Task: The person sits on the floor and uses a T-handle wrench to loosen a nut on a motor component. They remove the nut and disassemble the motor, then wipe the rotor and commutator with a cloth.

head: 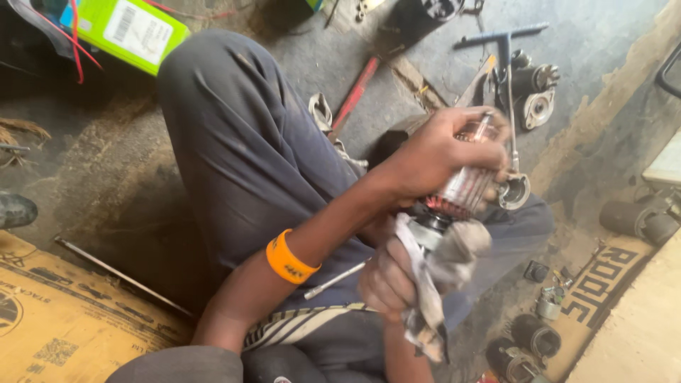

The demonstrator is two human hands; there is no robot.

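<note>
- Two hands engaged: left hand (433, 152) in a closed grip around the motor armature (464, 186), held above the lap.
- Right hand (386, 280) clamps a grey rag (433, 273) over the armature's lower end.
- Advice: steady the armature, wipe firmly, spare the copper windings.

Two hands are at work, the left hand (433, 156) and the right hand (386, 280), and between them they hold one motor armature (464, 188) and one grey rag (425, 291). On the left forearm sits one orange wristband (287, 259), and at 12 o'clock on the floor lies one red-handled tool (355, 96). At 11 o'clock is one green box (124, 32), at 8 o'clock one cardboard sheet (57, 319), and at 5 o'clock two dark cylindrical parts (525, 344).
</note>
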